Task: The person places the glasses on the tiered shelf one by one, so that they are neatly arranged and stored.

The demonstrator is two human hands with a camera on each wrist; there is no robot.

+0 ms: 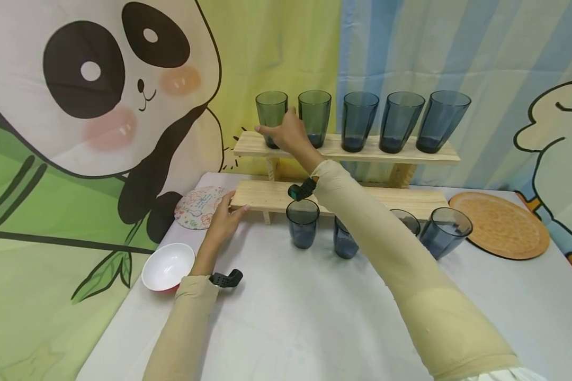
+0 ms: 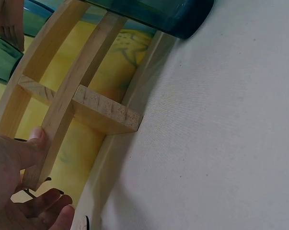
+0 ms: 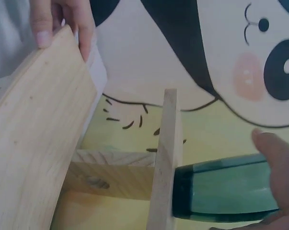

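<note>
The rack is pale, smooth wood with visible grain: a narrow upper board (image 1: 332, 144) and a lower board (image 1: 262, 194), both straight-edged and rectangular. The tinted glasses flare from thick, dark bases to wide round rims. The table (image 1: 286, 317) has a matte white cover; the bowl (image 1: 168, 264) is glossy white inside and reddish below. Flat and round are a flowered mat (image 1: 197, 209) and a mottled orange-brown disc (image 1: 502, 227). Behind hangs a creased, printed cloth (image 1: 286, 37).

Nine glasses show: five in a row on the upper board, four on the table before the lower board, partly behind the right forearm. There is one bowl, and each wrist wears one black device.

The right arm reaches across to the end glass (image 1: 269, 108), which stands at the upper board's left end. The right hand (image 1: 288, 132) is spread wide about it, thumb straight and its tip clear of the wall; whether the other fingers touch I cannot tell. The left hand (image 1: 225, 219) grips the lower board's left end, thumb against the edge, fingers beyond it
</note>
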